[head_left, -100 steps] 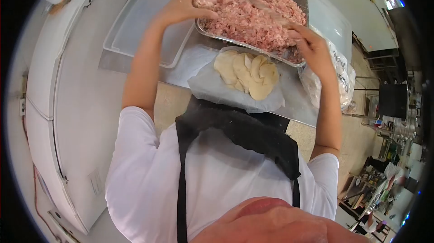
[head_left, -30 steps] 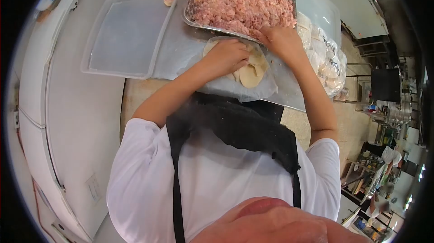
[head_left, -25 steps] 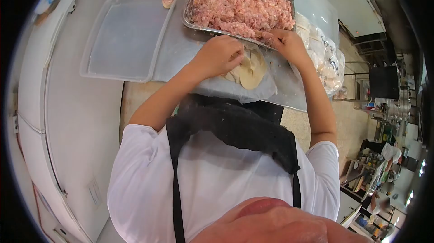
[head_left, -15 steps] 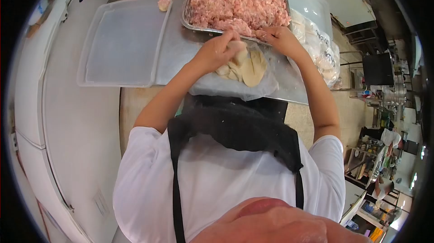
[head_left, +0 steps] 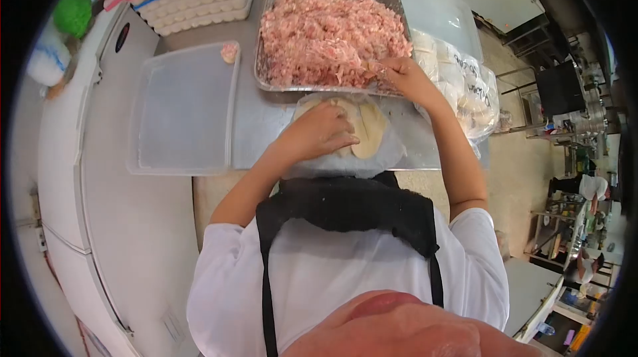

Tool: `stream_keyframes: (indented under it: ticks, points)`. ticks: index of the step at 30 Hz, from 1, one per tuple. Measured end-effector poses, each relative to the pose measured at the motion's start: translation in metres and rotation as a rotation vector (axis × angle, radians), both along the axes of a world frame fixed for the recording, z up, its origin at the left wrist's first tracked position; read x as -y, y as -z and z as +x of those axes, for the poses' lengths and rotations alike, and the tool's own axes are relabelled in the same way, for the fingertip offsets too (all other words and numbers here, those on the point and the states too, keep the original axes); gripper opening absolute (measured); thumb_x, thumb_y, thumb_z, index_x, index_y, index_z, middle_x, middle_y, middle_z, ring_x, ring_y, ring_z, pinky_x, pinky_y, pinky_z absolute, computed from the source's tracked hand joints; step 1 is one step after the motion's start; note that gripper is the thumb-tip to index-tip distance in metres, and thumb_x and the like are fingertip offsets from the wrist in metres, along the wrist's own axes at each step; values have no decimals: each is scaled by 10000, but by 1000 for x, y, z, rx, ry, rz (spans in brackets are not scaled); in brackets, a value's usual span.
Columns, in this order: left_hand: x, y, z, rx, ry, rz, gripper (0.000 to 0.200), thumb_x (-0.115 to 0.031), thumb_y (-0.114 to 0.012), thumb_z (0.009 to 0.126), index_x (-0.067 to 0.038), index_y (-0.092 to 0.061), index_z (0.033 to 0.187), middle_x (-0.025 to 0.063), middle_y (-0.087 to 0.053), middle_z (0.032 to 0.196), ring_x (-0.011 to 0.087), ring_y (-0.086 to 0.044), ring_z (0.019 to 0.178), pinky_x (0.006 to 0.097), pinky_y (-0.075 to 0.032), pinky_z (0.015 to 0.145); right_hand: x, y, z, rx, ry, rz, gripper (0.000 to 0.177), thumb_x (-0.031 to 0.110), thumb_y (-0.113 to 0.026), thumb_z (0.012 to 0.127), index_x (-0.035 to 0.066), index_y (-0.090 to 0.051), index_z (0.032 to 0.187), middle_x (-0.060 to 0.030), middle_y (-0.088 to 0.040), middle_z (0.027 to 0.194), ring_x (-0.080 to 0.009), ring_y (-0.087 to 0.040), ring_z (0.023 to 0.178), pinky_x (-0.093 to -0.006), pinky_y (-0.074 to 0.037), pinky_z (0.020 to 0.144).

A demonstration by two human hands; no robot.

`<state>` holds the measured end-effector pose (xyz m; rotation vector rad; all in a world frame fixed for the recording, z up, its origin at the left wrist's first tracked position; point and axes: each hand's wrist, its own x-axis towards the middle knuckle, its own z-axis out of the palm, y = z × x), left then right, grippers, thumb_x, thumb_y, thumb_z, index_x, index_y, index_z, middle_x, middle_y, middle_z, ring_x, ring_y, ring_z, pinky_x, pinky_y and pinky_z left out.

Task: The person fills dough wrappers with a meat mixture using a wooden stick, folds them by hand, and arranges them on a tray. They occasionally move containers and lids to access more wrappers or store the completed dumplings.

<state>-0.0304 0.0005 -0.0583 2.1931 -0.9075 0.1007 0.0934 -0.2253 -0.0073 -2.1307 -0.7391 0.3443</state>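
Note:
My left hand (head_left: 320, 132) is over a small pile of round, flat dough wrappers (head_left: 369, 132) on a clear plastic sheet (head_left: 392, 151). Its thumb is apart from the curled fingers, which touch the wrappers; the palm is hidden. At the near right corner of a metal tray (head_left: 266, 81), my right hand (head_left: 404, 79) is closed, its fingertips at the edge of the pink minced meat (head_left: 332, 31). Whatever it grips is too small to make out. One filled dumpling (head_left: 229, 52) sits in the far right corner of a shallow plastic tray (head_left: 183, 114) on the left.
Stacked trays of white rounded pieces (head_left: 199, 4) stand at the far left. Right of the meat are bagged white dough pieces (head_left: 465, 91) with black writing and a translucent plastic container (head_left: 438, 8). A white fridge (head_left: 133, 157) borders the table's left; people work in the right background.
My left hand has lowered from the meat tray's edge onto the wrappers, its thumb now apart. My right hand stays at the tray's corner. The view has tilted, showing more of the far table.

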Motion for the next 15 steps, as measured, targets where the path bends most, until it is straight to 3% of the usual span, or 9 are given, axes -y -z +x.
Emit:
stream_keyframes:
  ticks: [3, 6, 8, 11, 14, 15]
  points:
    - [5, 1, 0, -62, -67, -86, 360, -237, -662, 802, -60, -620, 1112, 140, -577, 973, 334, -538, 950, 398, -429, 839, -7, -17, -18, -259, 60, 149, 317, 314, -546, 944, 47, -681, 1049, 51, -483, 668, -47, -413, 607, -203, -352, 531]
    - [11, -7, 1, -29, -95, 40, 371, -215, -643, 809, -65, -599, 1145, 133, -569, 959, 333, -527, 950, 393, -428, 831, 1, -10, -12, -369, 2, 274, 331, 309, -537, 951, 92, -632, 1182, 67, -418, 636, -31, -370, 580, -184, -310, 491]
    - [20, -18, -1, -44, -111, 126, 279, -196, -632, 805, -55, -628, 1045, 117, -567, 938, 319, -532, 933, 390, -434, 826, 7, -9, -11, -475, -27, 323, 345, 302, -534, 953, 97, -611, 1218, 66, -429, 642, -28, -377, 582, -181, -313, 487]
    - [29, -13, 4, -20, -140, 194, 155, -185, -630, 799, -37, -636, 843, 103, -568, 867, 296, -535, 869, 394, -438, 797, 10, 2, -7, -409, -44, 379, 351, 257, -509, 966, 114, -563, 1282, 48, -441, 644, -44, -393, 588, -202, -353, 511]
    - [33, -20, 2, -64, -179, 123, 159, -182, -621, 809, -40, -642, 879, 110, -577, 867, 304, -539, 863, 397, -440, 795, 12, 5, -5, -385, -71, 406, 343, 250, -509, 966, 93, -570, 1264, 38, -468, 658, -57, -409, 591, -215, -367, 523]
    - [33, -21, 1, -31, -200, 109, 186, -181, -599, 844, -45, -662, 955, 119, -586, 884, 307, -547, 875, 396, -437, 813, 12, 8, -4, -383, -67, 400, 335, 260, -516, 962, 75, -590, 1232, 43, -477, 661, -52, -407, 586, -206, -357, 515]
